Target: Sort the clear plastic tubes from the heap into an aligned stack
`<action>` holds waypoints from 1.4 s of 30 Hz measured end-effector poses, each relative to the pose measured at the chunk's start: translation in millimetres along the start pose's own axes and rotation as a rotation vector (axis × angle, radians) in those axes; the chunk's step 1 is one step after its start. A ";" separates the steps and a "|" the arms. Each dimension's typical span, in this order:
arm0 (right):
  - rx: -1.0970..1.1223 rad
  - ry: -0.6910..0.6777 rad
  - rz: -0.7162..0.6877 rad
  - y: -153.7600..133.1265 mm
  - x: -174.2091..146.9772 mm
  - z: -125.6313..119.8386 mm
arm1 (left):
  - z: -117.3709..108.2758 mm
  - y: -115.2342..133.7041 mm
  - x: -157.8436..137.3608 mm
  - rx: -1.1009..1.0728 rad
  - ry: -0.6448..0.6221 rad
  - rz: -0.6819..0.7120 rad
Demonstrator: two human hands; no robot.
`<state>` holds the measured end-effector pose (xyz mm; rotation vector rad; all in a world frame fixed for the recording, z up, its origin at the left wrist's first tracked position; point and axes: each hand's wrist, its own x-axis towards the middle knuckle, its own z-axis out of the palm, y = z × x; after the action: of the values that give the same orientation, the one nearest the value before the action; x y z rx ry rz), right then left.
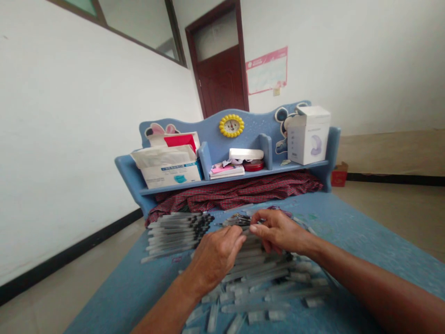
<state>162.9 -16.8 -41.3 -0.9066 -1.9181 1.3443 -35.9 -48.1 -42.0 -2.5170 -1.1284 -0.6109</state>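
Both hands meet over the loose heap of clear pen tubes (264, 278) on the blue desk (347, 232), left hand (215, 255) curled on them, right hand (278, 232) pinching a few, beside the squared stack (177, 232) kept aligned apart.

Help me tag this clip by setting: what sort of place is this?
Probably a room in a home, used for piecework. A child's blue desk with a cartoon shelf and small clock, a wooden door, and both hands sorting pen parts.
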 end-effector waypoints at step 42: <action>-0.768 0.398 0.209 43.2 20.0 -68.9 | -0.6 -1.6 2.5 -0.109 -0.106 -0.036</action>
<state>214.4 46.4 -60.4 -1.6310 -2.0521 0.4241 -35.8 -45.8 -40.0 -2.6550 -1.2098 -0.5687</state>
